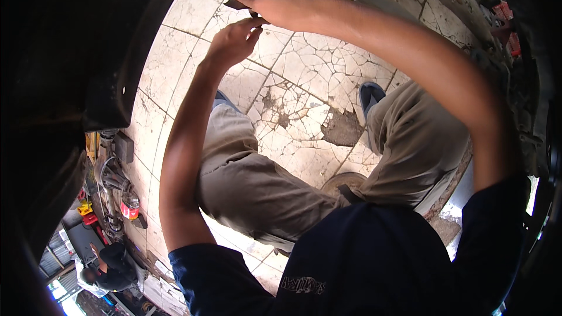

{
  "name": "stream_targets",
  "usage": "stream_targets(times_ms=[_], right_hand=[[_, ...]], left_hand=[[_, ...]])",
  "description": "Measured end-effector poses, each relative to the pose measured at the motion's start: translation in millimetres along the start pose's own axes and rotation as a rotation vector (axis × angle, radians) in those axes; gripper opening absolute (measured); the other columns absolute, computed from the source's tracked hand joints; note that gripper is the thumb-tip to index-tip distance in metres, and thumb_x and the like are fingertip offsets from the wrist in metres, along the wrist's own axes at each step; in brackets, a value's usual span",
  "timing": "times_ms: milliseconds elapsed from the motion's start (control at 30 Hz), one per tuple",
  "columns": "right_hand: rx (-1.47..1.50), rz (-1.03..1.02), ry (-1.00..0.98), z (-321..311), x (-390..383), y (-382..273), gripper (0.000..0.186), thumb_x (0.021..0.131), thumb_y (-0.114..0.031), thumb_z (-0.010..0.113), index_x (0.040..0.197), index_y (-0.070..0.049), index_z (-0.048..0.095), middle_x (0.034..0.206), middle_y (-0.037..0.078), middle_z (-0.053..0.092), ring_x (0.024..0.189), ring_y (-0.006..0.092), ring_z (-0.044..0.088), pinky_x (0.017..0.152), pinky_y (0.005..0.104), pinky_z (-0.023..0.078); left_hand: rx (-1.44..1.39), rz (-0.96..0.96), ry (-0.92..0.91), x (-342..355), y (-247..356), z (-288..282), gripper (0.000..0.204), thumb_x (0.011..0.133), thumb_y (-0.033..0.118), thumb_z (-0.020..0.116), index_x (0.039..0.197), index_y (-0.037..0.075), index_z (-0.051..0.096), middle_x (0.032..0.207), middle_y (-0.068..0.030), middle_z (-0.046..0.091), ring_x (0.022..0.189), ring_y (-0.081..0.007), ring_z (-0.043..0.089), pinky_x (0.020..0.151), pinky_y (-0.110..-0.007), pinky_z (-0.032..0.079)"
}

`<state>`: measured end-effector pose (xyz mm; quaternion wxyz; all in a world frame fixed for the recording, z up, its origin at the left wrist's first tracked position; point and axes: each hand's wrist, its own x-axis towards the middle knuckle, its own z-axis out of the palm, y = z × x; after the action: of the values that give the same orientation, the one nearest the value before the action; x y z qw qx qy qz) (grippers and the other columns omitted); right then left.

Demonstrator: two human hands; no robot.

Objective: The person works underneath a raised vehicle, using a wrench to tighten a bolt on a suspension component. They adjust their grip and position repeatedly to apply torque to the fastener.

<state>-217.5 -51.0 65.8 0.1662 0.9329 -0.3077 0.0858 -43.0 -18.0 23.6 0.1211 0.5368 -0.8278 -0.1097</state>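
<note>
Navy shirt and khaki trousers fill my view; above cracked tiles, my right hand grips a dark part, left hand pinching beneath it.

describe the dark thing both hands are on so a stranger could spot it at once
Start from the cracked pale tiled floor and follow both bare forearms to the top edge of the picture. There the right hand lies over a small dark flat piece, with the left hand just below it. It is the only dark thing between the two hands.
</note>
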Motion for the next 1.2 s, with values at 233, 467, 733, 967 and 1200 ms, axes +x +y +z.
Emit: stream_targets(times_ms=[233,467,733,967,1200], right_hand=[[0.030,0.042,-0.066,-11.9,2.4,-3.0,0.057,0.083,-0.017,0.061,0.134,-0.004,0.040,0.138,0.011,0.046,0.130,0.0217,0.043,0.103,0.0409,0.038],[-0.026,0.064,-0.101,-13.8,1.8,-12.7,0.058,0.079,-0.015,0.064,0.131,-0.001,0.043,0.136,0.010,0.049,0.127,0.0203,0.045,0.100,0.0384,0.039],[-0.213,0.061,-0.134,-18.4,-2.0,-23.9,0.059,0.077,-0.016,0.067,0.129,0.000,0.044,0.131,0.010,0.052,0.125,0.0199,0.047,0.097,0.0394,0.040],[-0.262,0.092,-0.150,-15.3,2.3,-18.7,0.060,0.079,-0.023,0.066,0.130,0.001,0.045,0.133,0.012,0.051,0.125,0.0233,0.047,0.097,0.0401,0.039],[-0.217,0.048,-0.235,-20.8,6.8,-14.3,0.057,0.081,-0.022,0.063,0.129,0.003,0.045,0.129,0.016,0.052,0.121,0.0232,0.051,0.094,0.0415,0.040]], left_hand=[[0.003,0.002,0.006,3.0,-5.9,1.5,0.023,0.089,0.022,0.055,0.110,0.015,0.063,0.102,-0.0105,0.067,0.085,-0.0303,0.065,0.075,-0.041,0.052],[0.039,-0.031,-0.047,1.9,-2.0,-2.7,0.023,0.089,0.021,0.055,0.108,0.012,0.063,0.103,-0.0114,0.066,0.086,-0.0315,0.065,0.076,-0.042,0.052],[0.084,-0.092,-0.072,0.5,4.6,-6.4,0.020,0.089,0.020,0.054,0.106,0.011,0.063,0.100,-0.0114,0.067,0.085,-0.0323,0.065,0.074,-0.043,0.052],[0.053,-0.074,-0.062,4.3,9.0,-8.0,0.020,0.089,0.020,0.053,0.104,0.012,0.063,0.099,-0.0109,0.067,0.086,-0.0321,0.065,0.074,-0.043,0.052],[0.010,-0.030,-0.035,2.3,0.6,-3.4,0.020,0.090,0.021,0.053,0.105,0.013,0.064,0.099,-0.0118,0.067,0.086,-0.0324,0.065,0.075,-0.044,0.052]])
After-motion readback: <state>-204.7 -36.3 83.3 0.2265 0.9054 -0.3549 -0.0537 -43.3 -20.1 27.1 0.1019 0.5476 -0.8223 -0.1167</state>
